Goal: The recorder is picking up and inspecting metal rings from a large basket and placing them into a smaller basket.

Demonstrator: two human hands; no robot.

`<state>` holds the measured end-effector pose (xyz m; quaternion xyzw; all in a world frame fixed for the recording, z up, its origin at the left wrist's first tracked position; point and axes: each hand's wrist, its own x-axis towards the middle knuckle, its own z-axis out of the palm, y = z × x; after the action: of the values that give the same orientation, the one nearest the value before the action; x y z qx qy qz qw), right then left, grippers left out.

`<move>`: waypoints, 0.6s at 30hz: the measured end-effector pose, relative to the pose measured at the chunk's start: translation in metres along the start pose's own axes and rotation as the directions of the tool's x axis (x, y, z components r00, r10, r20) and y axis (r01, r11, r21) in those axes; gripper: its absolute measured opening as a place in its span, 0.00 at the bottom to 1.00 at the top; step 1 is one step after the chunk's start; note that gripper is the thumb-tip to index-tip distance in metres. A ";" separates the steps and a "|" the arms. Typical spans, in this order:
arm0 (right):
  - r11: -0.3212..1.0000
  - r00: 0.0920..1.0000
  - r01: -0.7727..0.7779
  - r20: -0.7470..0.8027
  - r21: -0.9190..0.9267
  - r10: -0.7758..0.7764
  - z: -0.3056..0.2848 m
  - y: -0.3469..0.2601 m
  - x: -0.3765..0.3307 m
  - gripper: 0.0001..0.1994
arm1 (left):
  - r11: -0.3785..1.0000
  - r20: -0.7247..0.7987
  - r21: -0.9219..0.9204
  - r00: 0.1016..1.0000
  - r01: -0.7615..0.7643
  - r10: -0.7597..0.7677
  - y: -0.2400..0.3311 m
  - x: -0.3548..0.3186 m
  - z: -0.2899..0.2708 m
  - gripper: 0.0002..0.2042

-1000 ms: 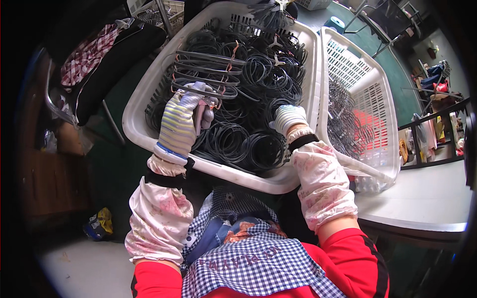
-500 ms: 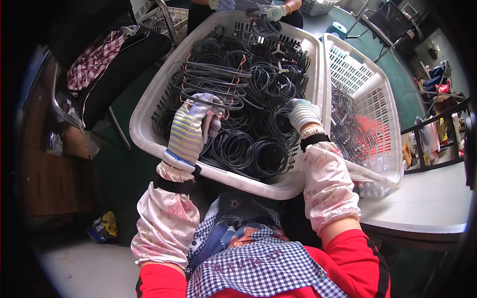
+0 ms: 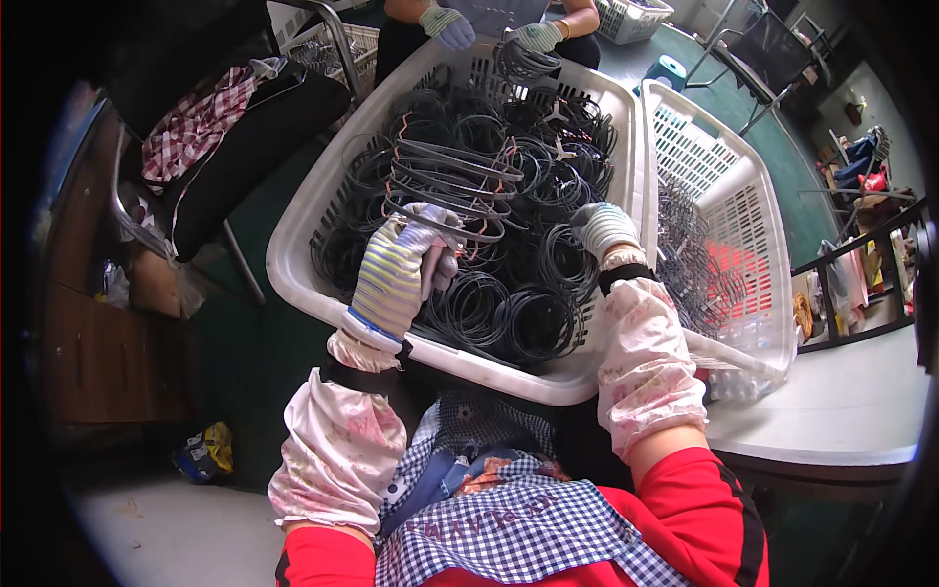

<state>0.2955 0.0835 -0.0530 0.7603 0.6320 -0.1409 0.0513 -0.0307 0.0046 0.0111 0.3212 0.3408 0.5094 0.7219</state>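
My left hand point(image 3: 399, 272), in a striped work glove, is closed on the near end of a stack of black wire rings point(image 3: 450, 168). Thin orange strands run between these rings, which spread out above the white plastic basket point(image 3: 533, 384). Many loose black coils point(image 3: 538, 318) fill the basket beneath. My right hand point(image 3: 604, 231), gloved the same way, is over the coils at the basket's right side. Its fingers are curled down among them, and their tips are hidden, so what they hold cannot be made out.
A second white basket point(image 3: 729, 161) with thin dark wire pieces point(image 3: 690, 254) leans against the right side. Across the basket, a co-worker's gloved hands point(image 3: 450, 27) are at the far rim, one by a coil bundle point(image 3: 525, 61). A black chair point(image 3: 245, 147) stands left, a white table point(image 3: 822, 406) right.
My left hand has moved slightly right and down with the ring stack in it. The right hand stays nearly in place. The co-worker's hands have drawn apart.
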 end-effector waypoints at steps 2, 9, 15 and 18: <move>0.999 0.994 -0.011 -0.105 0.048 0.016 0.003 -0.002 -0.007 0.12 | 0.988 0.070 0.116 0.993 -0.100 0.092 -0.006 -0.002 -0.008 0.03; -0.253 0.970 0.224 -0.240 0.941 -0.034 -0.018 -0.016 -0.040 0.12 | 0.523 0.025 0.816 0.919 -0.246 0.393 -0.019 0.007 -0.006 0.10; -0.450 0.948 0.126 -0.241 0.884 -0.208 -0.036 -0.040 -0.083 0.14 | 0.295 0.276 0.819 0.790 -0.491 0.547 -0.028 -0.005 0.028 0.12; -0.389 0.956 0.097 -0.195 0.916 -0.221 -0.035 -0.047 -0.087 0.14 | 0.338 0.300 0.756 0.756 -0.561 0.582 -0.035 -0.007 0.035 0.09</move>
<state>0.2405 0.0198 0.0092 0.3649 0.3403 -0.6327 -0.5923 0.0145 -0.0157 0.0040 0.7056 0.4078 0.5170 0.2618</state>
